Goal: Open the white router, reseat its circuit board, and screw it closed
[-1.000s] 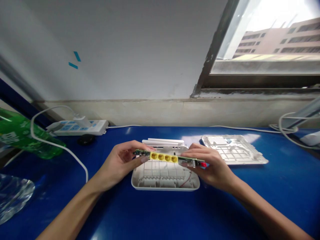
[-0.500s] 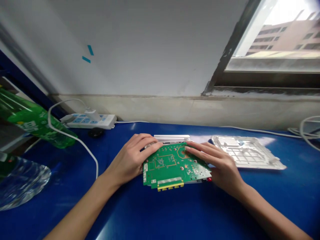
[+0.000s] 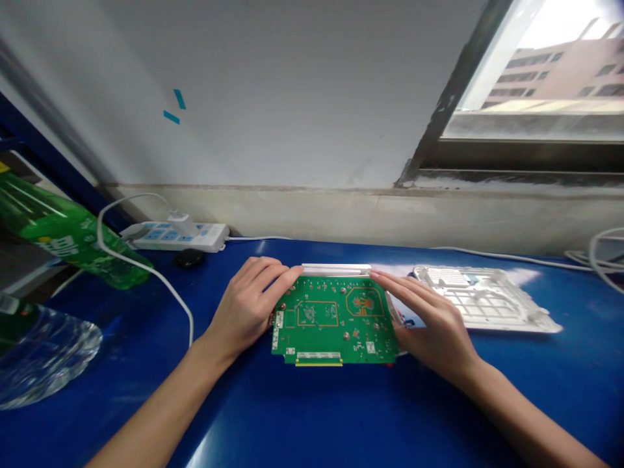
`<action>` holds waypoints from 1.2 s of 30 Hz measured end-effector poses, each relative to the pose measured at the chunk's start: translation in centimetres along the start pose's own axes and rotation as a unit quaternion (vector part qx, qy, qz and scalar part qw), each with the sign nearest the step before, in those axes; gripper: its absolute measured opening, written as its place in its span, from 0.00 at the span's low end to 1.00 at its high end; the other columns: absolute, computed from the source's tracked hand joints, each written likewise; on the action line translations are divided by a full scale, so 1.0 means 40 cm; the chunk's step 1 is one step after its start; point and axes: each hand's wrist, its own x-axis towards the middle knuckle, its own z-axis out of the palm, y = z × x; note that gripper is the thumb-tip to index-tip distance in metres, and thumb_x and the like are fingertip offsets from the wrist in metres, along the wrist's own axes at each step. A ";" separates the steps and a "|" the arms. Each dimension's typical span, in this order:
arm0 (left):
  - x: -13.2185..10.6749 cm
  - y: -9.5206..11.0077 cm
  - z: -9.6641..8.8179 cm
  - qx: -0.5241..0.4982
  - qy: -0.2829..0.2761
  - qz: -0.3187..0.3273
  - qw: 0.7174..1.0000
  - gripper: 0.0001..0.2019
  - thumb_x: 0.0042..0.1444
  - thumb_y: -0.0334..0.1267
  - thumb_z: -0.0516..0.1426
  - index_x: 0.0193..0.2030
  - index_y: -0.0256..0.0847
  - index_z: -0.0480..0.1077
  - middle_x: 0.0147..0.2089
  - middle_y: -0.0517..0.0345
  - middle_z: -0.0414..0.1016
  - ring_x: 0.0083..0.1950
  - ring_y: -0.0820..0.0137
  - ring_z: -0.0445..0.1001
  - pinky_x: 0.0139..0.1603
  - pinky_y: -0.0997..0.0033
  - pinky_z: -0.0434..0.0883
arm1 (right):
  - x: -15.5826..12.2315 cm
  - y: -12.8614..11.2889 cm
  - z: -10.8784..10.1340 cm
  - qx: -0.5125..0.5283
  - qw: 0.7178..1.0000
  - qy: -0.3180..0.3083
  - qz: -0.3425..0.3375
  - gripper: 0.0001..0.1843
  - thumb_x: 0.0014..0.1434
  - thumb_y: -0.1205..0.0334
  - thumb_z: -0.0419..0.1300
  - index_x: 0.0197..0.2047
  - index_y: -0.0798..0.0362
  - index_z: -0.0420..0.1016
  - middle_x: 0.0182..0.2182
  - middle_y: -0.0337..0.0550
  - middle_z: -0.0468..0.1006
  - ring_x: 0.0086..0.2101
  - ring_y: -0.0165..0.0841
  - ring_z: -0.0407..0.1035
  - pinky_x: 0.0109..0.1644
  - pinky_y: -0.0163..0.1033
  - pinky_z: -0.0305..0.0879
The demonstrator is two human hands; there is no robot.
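Observation:
A green circuit board is held between my two hands above the blue table, its yellow connector strip along the near edge. Closed on its left side, my left hand has fingertips at the far left corner. My right hand grips the right side, fingers along the far right corner and thumb by the right edge. Behind the board's far edge shows a white plastic strip; whether it is joined to the board is hidden. Right of my right hand lies a white plastic housing cover, its ribbed inside facing up.
On the left are a green bottle lying tilted, a clear bottle, and a white power strip with a plugged-in charger and white cable. A small black object sits beside the strip. More cable is coiled at far right.
The board has turned from a skewed, tilted pose to a squarer one, and its right side has shifted slightly left. My right fingers have moved from its top face to its far right corner.

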 end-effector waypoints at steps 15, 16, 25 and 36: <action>-0.003 -0.001 0.008 -0.039 0.031 -0.045 0.998 0.16 0.61 0.21 0.52 0.53 0.31 0.73 0.44 0.44 0.77 0.44 0.59 0.72 0.44 0.59 0.71 | -0.007 0.005 0.004 0.015 1.000 -0.009 0.018 0.41 0.55 0.81 0.57 0.69 0.44 0.65 0.63 0.46 0.73 0.56 0.41 0.72 0.55 0.49 0.74; -0.003 -0.001 0.008 -0.041 0.031 -0.046 0.998 0.16 0.61 0.21 0.53 0.53 0.31 0.73 0.44 0.45 0.77 0.44 0.59 0.73 0.44 0.59 0.71 | -0.007 0.004 0.005 0.015 1.000 -0.006 0.018 0.41 0.55 0.81 0.57 0.70 0.44 0.65 0.63 0.46 0.73 0.56 0.41 0.72 0.55 0.49 0.74; -0.006 -0.003 0.012 -0.053 0.030 -0.055 0.997 0.17 0.59 0.20 0.53 0.52 0.31 0.74 0.44 0.45 0.77 0.45 0.59 0.73 0.45 0.59 0.70 | -0.011 0.004 0.005 0.004 1.000 -0.008 0.010 0.36 0.57 0.80 0.58 0.67 0.46 0.69 0.61 0.48 0.74 0.55 0.43 0.73 0.54 0.51 0.74; 0.023 0.014 -0.007 -0.209 0.039 -0.100 0.972 0.09 0.62 0.27 0.61 0.48 0.38 0.77 0.45 0.53 0.79 0.47 0.68 0.77 0.50 0.71 0.72 | 0.008 0.000 0.005 0.088 0.996 -0.009 0.028 0.21 0.64 0.74 0.59 0.57 0.48 0.78 0.53 0.48 0.80 0.47 0.40 0.73 0.48 0.48 0.73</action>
